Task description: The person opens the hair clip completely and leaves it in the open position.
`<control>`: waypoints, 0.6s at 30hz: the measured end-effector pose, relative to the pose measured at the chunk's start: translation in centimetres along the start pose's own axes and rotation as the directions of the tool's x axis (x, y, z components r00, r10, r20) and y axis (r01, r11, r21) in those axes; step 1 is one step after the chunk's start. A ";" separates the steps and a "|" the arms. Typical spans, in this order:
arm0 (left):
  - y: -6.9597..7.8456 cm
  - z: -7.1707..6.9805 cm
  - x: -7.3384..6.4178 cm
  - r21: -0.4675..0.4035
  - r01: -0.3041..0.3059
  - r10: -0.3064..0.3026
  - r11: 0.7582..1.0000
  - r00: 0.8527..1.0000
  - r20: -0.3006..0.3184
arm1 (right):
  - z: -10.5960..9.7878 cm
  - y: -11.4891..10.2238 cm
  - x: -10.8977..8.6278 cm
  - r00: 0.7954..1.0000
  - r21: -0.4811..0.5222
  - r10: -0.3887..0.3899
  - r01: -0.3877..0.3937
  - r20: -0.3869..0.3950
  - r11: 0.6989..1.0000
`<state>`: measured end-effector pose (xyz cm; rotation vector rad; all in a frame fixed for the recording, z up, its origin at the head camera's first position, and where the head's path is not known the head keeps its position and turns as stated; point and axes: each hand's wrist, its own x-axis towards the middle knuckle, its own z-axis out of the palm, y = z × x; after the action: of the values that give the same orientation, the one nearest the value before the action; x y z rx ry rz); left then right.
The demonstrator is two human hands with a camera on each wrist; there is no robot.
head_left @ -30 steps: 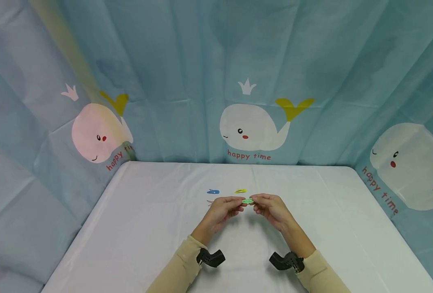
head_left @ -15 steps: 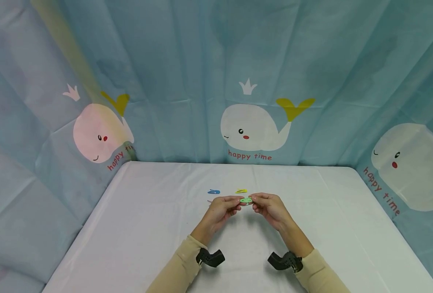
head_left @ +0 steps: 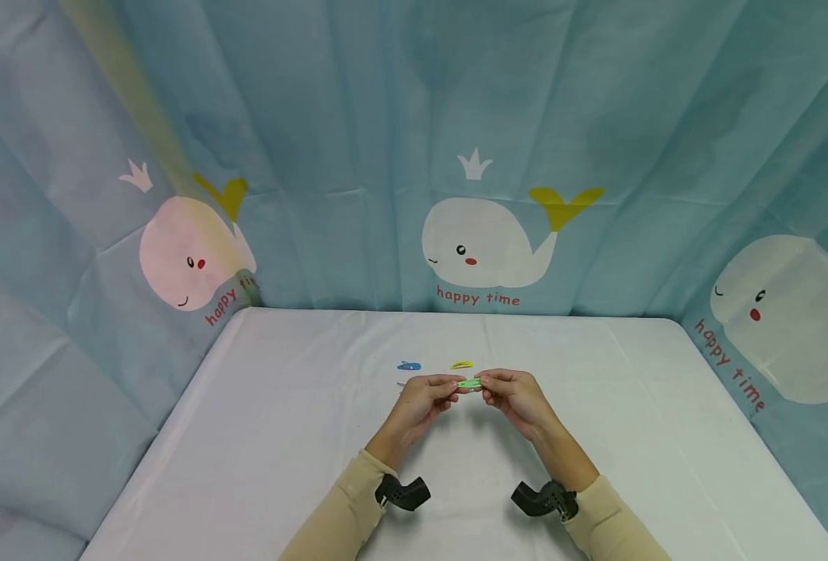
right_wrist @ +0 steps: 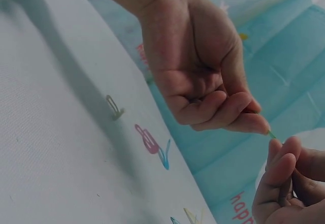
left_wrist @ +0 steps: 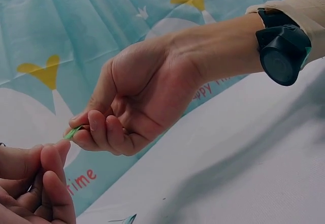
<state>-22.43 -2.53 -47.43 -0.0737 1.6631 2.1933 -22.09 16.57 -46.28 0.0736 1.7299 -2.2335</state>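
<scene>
A small green snap hair clip (head_left: 469,383) is held level between my two hands, above the white table. My left hand (head_left: 424,401) pinches its left end with thumb and forefinger, and my right hand (head_left: 519,401) pinches the other end. In the left wrist view only a sliver of the green clip (left_wrist: 74,132) shows; fingertips cover the rest. The other fingers of both hands are curled in. Just beyond the hands lie a blue hair clip (head_left: 410,365) and a yellow hair clip (head_left: 462,365).
In the right wrist view, a pink clip (right_wrist: 147,138), a blue clip (right_wrist: 163,155) and a beige clip (right_wrist: 114,108) lie on the white table (head_left: 280,428). Blue whale-print curtains (head_left: 329,156) stand behind the table and along both sides.
The green clip and my right hand have shifted slightly left, and the clip looks slimmer than a second ago. Both hands keep their pinch. The blue and yellow clips stay put.
</scene>
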 end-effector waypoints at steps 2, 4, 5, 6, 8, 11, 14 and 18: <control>0.0 0.0 0.0 0.005 0.000 0.000 1.000 1.000 -0.003 | 0.0 0.0 0.0 1.000 -0.001 -0.003 0.003 -0.005 1.000; 0.1 0.1 0.0 0.000 0.003 -0.003 1.000 1.000 -0.006 | 0.1 0.0 0.0 1.000 0.002 -0.004 0.004 -0.011 1.000; 0.1 0.1 -0.1 0.000 0.003 -0.003 1.000 1.000 -0.008 | 0.1 -0.1 0.0 1.000 0.003 -0.005 0.005 -0.013 1.000; 0.1 0.1 -0.1 0.000 0.004 -0.004 1.000 1.000 -0.008 | 0.2 -0.1 0.0 1.000 0.002 -0.005 0.005 -0.017 1.000; 0.2 0.1 -0.1 -0.009 0.005 -0.005 1.000 1.000 -0.007 | 0.2 -0.1 0.0 1.000 0.000 -0.007 0.007 -0.025 1.000; 0.2 0.1 -0.2 -0.022 0.004 -0.004 1.000 1.000 0.000 | 0.2 -0.1 0.0 0.999 -0.005 -0.007 0.007 -0.031 1.000; 0.1 0.1 -0.2 -0.057 0.007 -0.005 0.998 1.000 0.021 | 0.2 0.0 0.0 1.000 0.013 -0.005 0.005 -0.030 1.000; 0.0 0.2 -0.2 -0.094 0.008 -0.004 0.996 0.999 0.038 | 0.3 0.0 0.0 1.000 0.031 -0.015 0.016 -0.023 0.999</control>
<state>-22.23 -2.42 -47.35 -0.0627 1.5371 2.2544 -22.06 16.30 -46.21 0.0935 1.7136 -2.2789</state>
